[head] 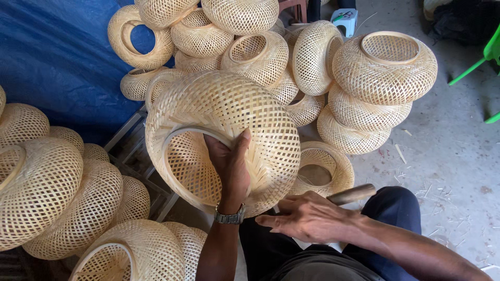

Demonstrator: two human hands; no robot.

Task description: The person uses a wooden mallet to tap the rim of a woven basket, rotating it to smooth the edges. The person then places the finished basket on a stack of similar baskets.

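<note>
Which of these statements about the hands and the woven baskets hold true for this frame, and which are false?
1. The left hand grips the rim of the large woven basket. True.
2. The right hand is inside that basket. False: it lies below the basket, holding a wooden-handled tool.
3. A wristwatch sits on the left wrist. True.
4. The finished baskets are stacked on a red cloth. False: a blue tarp lies behind them.
5. A stack of three baskets stands on the concrete floor at the right. True.
</note>
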